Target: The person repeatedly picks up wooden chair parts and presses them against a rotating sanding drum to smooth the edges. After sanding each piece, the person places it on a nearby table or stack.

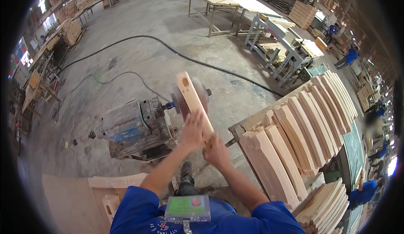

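Observation:
A pale wooden bar (194,101) with an oblong slot near its far end slants away from me, held in both hands. Partway along it, my left hand (193,131) is closed over the wood. My right hand (216,150) grips the near end. Beneath and beside the bar's far half is a round abrasive wheel (201,91), blurred and partly covered by the wood; I cannot tell whether the two touch. The wheel sits on the shaft of a worn grey-blue motor (130,126) to the left.
Curved wooden pieces (273,166) lie in rows on a bench at the right, with more stacked below. Wooden parts (115,183) lie at the lower left. A black hose (168,48) crosses the concrete floor. Tables (214,0) and a grey machine (277,40) stand farther off; people work at far right.

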`<state>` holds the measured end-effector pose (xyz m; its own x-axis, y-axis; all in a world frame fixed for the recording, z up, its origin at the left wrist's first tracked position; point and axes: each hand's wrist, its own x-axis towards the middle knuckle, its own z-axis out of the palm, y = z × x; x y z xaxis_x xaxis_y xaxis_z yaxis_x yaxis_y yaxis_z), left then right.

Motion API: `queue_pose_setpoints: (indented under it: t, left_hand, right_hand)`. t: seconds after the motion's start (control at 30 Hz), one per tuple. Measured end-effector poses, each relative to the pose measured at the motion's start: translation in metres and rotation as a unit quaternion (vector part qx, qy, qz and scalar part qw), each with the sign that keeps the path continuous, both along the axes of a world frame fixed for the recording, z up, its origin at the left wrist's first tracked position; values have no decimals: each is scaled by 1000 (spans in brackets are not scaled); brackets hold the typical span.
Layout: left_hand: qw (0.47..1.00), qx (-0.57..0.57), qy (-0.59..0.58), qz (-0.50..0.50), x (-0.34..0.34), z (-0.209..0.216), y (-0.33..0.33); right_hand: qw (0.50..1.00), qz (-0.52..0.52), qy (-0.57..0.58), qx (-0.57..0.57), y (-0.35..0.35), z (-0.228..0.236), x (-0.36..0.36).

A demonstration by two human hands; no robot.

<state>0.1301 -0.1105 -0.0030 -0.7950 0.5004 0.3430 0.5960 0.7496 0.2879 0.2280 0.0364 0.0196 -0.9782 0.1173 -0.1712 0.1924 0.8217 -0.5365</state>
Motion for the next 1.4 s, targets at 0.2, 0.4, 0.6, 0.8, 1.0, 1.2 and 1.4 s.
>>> queue_pose_setpoints:
  t: [0.2, 0.4, 0.6, 0.8, 1.0, 1.2, 1.4]
  left_hand:
    - [955, 252, -101, 118, 111, -23, 34]
    - [683, 654, -256, 198, 40, 7, 62]
    - [722, 647, -169, 177, 4, 20, 61]
    - [970, 241, 27, 4, 0, 10, 37]
    - [964, 265, 8, 1, -21, 9, 20]
    - [966, 258, 0, -11, -18, 11, 23]
    - [968, 248, 21, 1, -24, 14, 20]
  right_hand:
    - [997, -25, -62, 24, 28, 5, 164]
    - [976, 28, -72, -206, 57, 9, 131]
    - [777, 44, -331, -534, 77, -11, 56]
    - [916, 9, -203, -345, 57, -18, 58]
    - [904, 1, -187, -385, 56, -28, 45]
    - [926, -8, -133, -354, 45, -28, 51]
    - [866, -23, -228, -445, 42, -27, 46]
